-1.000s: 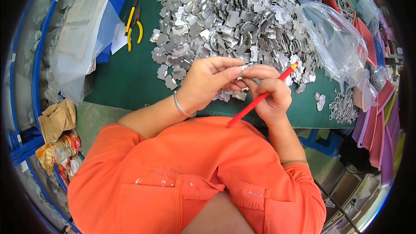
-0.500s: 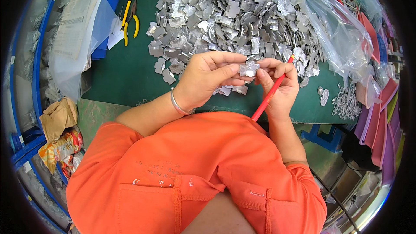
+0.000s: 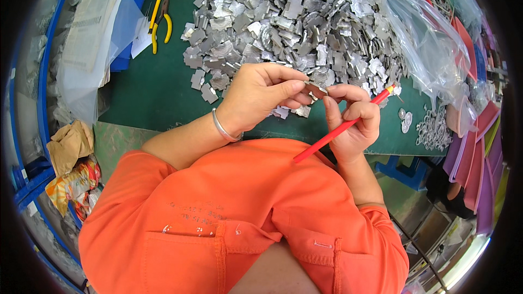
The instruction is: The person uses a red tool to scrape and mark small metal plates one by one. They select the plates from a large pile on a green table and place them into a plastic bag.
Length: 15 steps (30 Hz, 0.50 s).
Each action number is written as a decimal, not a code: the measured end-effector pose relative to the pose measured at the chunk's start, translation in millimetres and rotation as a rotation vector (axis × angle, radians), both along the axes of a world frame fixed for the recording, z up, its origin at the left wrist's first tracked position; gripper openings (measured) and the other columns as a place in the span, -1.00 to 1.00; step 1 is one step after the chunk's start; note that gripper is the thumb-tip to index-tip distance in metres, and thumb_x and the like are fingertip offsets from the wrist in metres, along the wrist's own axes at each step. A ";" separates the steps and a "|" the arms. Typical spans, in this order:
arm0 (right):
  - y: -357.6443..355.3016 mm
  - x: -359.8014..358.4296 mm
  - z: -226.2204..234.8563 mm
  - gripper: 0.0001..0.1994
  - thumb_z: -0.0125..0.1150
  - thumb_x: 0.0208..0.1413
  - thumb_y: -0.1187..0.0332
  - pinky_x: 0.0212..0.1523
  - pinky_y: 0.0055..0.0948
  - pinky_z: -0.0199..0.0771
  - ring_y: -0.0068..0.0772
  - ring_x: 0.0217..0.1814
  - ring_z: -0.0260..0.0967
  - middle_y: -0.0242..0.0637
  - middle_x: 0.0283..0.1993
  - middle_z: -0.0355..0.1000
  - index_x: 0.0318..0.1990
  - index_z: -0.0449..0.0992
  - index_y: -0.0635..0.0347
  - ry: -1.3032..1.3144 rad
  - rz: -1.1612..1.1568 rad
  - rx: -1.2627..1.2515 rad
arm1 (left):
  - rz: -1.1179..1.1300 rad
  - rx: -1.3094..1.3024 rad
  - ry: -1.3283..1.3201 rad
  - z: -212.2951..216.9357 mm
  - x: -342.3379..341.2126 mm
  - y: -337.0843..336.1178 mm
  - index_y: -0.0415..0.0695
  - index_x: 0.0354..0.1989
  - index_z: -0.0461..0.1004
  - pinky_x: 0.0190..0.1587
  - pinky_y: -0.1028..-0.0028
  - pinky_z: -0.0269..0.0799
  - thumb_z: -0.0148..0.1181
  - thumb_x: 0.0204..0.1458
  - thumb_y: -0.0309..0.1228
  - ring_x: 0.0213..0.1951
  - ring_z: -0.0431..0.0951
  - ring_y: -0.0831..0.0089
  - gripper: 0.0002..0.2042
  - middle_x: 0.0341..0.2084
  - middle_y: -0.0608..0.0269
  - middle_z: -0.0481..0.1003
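My left hand [image 3: 261, 91] pinches a small flat grey metal piece [image 3: 316, 89] between thumb and fingers, just in front of a large pile of similar metal pieces [image 3: 297, 13]. At its other end, the thumb and forefinger of my right hand [image 3: 357, 128] touch the same piece, which is tilted nearly edge-on. Also gripped in my right hand is a red pen-shaped tool [image 3: 329, 135] with a yellow collar and a thin tip pointing away to the upper right. Its blunt end lies over my orange shirt.
Yellow-handled pliers [image 3: 162, 24] lie at left on the green table [image 3: 147, 98], beside a blue bin [image 3: 124, 60] with papers and plastic film. On the right are a clear plastic bag [image 3: 430, 43], two round metal discs [image 3: 405, 121] and a heap of small rings [image 3: 434, 129].
The metal piece has turned from showing its broad face to nearly edge-on. The red tool has swung flatter in my right hand, its tip moving farther right.
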State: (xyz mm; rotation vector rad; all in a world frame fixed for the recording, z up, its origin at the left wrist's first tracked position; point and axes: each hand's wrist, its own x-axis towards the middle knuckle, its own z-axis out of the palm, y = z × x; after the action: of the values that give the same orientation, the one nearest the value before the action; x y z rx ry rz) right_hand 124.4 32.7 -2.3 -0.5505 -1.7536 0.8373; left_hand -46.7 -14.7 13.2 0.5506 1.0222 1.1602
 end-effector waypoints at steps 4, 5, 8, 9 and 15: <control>-0.2 -1.4 0.2 -0.68 0.22 -0.18 0.72 -0.49 -0.58 0.38 -0.43 -0.40 0.37 -0.02 -0.33 0.42 -0.51 0.15 0.20 0.001 -0.016 0.009 | -0.030 -0.024 0.035 0.4 0.5 0.9 -0.35 -0.20 0.42 -0.30 0.54 0.51 0.06 0.04 -0.49 -0.32 0.56 0.40 -0.80 -0.34 0.04 0.51; -0.4 -1.6 0.8 -0.68 0.22 -0.18 0.72 -0.49 -0.58 0.38 -0.44 -0.41 0.37 -0.02 -0.33 0.42 -0.51 0.15 0.20 -0.002 -0.019 0.010 | -0.030 -0.024 0.029 0.2 0.4 1.0 -0.35 -0.20 0.42 -0.30 0.54 0.51 0.07 0.04 -0.50 -0.33 0.56 0.40 -0.80 -0.34 0.04 0.51; -0.1 -2.3 0.1 -0.69 0.21 -0.17 0.72 -0.46 -0.59 0.38 -0.46 -0.41 0.36 -0.03 -0.32 0.41 -0.50 0.16 0.21 0.019 -0.026 -0.030 | 0.001 0.014 0.026 -2.8 0.6 0.4 -0.35 -0.22 0.43 -0.31 0.55 0.50 0.08 0.01 -0.53 -0.34 0.55 0.43 -0.82 -0.36 0.07 0.50; 0.1 -2.5 -0.6 -0.69 0.21 -0.16 0.71 -0.44 -0.59 0.38 -0.47 -0.41 0.35 -0.04 -0.32 0.41 -0.50 0.16 0.21 0.031 -0.028 -0.050 | 0.032 0.051 0.034 -5.7 1.0 -0.3 -0.34 -0.23 0.43 -0.32 0.56 0.50 0.09 0.00 -0.55 -0.35 0.54 0.45 -0.83 -0.37 0.09 0.50; 0.8 1.8 -10.3 -0.73 0.16 -0.10 0.70 -0.32 -0.58 0.36 -0.50 -0.32 0.33 -0.08 -0.28 0.39 -0.48 0.16 0.21 0.052 0.007 -0.282 | 0.118 0.286 0.238 -2.5 2.9 -1.0 -0.32 -0.36 0.49 -0.38 0.64 0.44 0.19 -0.12 -0.62 -0.41 0.48 0.57 -0.88 -0.40 0.23 0.44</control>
State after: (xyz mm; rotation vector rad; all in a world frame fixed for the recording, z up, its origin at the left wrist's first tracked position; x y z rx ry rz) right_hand 126.1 33.5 -12.6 -0.7014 -1.6011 1.1032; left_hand -43.8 -15.7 10.8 0.8809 1.1091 1.3802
